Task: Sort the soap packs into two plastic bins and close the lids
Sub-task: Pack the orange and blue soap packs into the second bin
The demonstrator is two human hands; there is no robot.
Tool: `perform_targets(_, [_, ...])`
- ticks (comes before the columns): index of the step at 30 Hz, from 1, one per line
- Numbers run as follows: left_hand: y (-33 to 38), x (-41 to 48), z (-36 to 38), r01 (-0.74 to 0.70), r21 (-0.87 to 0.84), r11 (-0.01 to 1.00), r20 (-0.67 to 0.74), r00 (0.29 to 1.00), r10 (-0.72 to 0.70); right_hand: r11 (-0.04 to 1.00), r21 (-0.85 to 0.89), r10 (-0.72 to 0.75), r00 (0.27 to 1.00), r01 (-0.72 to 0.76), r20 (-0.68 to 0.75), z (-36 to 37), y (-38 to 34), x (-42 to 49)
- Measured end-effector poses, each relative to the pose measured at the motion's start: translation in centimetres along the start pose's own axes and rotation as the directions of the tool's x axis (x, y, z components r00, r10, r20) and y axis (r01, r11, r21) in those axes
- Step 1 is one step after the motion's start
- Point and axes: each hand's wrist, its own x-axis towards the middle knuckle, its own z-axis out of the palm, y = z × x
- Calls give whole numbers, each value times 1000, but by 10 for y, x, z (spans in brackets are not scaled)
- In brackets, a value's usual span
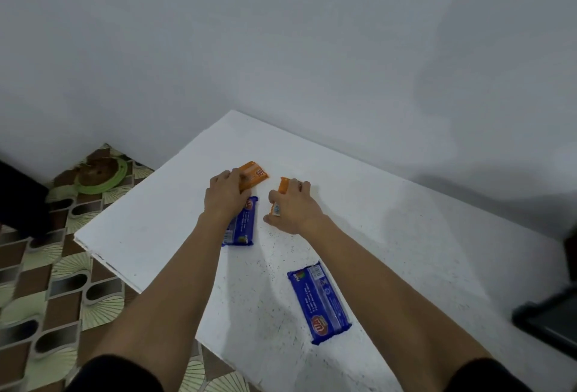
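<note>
Toward the far edge of the white rectangular table (pixel 390 235), the left hand (pixel 226 193) curls its fingers over the near end of an orange plastic-wrapped soap pack (pixel 254 177) that lies flat. The right hand (pixel 293 209) pinches a second orange pack (pixel 283 188) between thumb and fingers, tipped up on its long edge. A blue plastic-wrapped soap pack (pixel 243 226) lies just beside both, partly under the left wrist. A second blue pack (pixel 321 301) lies closer to the near edge, well apart. No bin shows plainly; a dark object (pixel 549 320) at the table's right edge is too blurred to name.

The step looks like gathering the two orange packs as one colour group. To do it well, work the left thumb under the flat pack's edge before lifting, since the slick wrapper may slide. Keep the wrist from dragging the blue pack, and carry both orange packs to the same bin.
</note>
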Motion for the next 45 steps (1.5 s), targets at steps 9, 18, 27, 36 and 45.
perform_targets(9, [12, -8, -6, -1, 59, 998, -84, 996, 6, 971, 230, -27, 985, 67, -172, -10, 21, -16])
perform_targets(18, [57, -44, -29, -33, -298, 954, -154, 988, -14, 795, 601, 190, 908, 81, -373, -60, 62, -67])
perform_targets(27, [120, -108, -24, -133, -573, 809, -184, 982, 31, 695, 701, 271, 845, 159, -461, -73, 97, -166])
perform_targets(36, [203, -215, -16, -253, -827, 502, -138, 957, 255, 627, 756, 338, 808, 188, -482, -83, 140, -308])
perform_targets(45, [273, -309, 17, -209, -916, 344, -46, 903, 426, 643, 751, 401, 769, 151, -498, -67, 177, -445])
